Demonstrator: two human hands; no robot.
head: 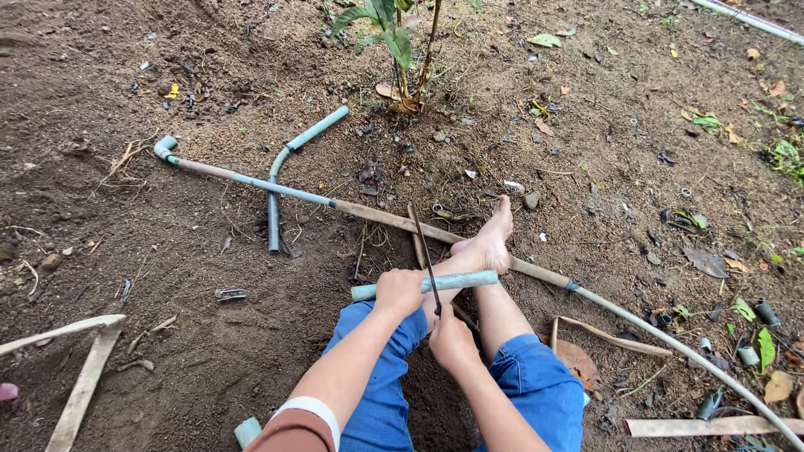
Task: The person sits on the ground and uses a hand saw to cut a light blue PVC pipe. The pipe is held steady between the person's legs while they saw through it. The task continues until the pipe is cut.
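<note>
While fingers [400,289] wrap pipe [456,281], blade [425,255] crosses.

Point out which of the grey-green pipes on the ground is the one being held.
The short straight pipe lying across the shin, gripped by the left hand. The curved pipe and the long pipe lie untouched on the soil.

View: a single head view is being given, taken from the seated person's own head height.
Direction: the scene is being looked down on steeply and forward, past the blue-clad knees [536,377] toward the small plant [394,42].
Nearness: the forearms are being cut off by the bottom edge, just below the short grey pipe [456,281]; the plant is being shown well beyond that pipe, at the top edge.
Spread: bare soil [151,251] is being taken in widely to both sides of the pipe.
Overlap: no second view is being offered for comparison.
</note>
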